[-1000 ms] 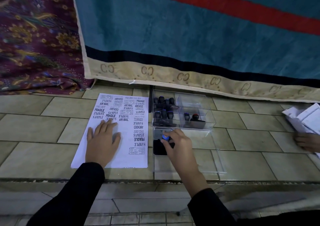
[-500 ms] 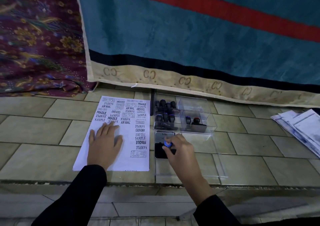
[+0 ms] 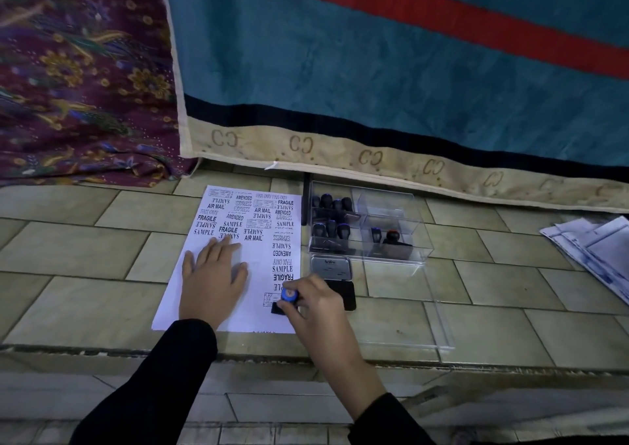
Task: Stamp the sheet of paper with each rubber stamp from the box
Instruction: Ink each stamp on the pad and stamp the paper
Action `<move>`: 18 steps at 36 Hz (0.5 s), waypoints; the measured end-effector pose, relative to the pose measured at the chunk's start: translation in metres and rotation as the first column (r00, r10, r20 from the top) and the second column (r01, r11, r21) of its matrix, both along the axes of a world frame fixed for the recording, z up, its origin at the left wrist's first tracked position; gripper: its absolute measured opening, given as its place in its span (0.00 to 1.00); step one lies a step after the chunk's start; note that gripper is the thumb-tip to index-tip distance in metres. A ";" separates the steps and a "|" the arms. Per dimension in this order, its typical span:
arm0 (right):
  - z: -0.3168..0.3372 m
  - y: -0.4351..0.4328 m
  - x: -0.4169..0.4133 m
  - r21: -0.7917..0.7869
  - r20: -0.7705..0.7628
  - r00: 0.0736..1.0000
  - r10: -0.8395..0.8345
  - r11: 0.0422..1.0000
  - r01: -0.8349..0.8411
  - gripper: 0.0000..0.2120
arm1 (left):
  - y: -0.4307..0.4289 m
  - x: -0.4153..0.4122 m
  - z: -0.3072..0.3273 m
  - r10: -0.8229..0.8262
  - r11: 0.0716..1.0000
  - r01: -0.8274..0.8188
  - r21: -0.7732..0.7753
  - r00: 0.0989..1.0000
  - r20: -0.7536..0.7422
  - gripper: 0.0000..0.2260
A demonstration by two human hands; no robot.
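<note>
On the sheet of paper [image 3: 238, 257], left hand [image 3: 211, 281] flat, right hand [image 3: 316, 305] around rubber stamp [image 3: 288, 296].

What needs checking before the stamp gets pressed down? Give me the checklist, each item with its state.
1. Left hand flat on the sheet of paper, holding it in place: ok.
2. Right hand gripping the blue-topped stamp: ok.
3. Stamp over the paper, not the tiled surface: ok, near the sheet's lower right corner.
4. Spot under the stamp free of earlier prints: cannot tell; a boxed print lies right beside it.
5. Stamp face inked: cannot tell, the face is hidden.
6. Ink pad open beside the sheet for the next stamp: ok.
</note>
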State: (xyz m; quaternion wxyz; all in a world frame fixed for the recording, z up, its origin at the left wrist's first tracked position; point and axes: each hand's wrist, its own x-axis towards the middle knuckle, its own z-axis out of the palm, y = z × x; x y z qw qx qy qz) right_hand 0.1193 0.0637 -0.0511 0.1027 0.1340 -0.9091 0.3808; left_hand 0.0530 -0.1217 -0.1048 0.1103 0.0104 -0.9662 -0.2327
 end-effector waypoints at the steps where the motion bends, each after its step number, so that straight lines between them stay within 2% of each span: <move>1: 0.000 -0.001 0.000 0.005 -0.002 1.000 0.005 1.000 -0.005 0.10 | 0.000 0.000 0.000 -0.001 1.000 0.001 0.000 1.000 -0.002 0.18; 18: 0.000 -0.009 0.001 0.082 -0.050 0.998 0.031 0.996 -0.027 0.08 | 0.000 -0.002 -0.003 0.007 1.000 -0.008 -0.013 1.000 -0.010 0.18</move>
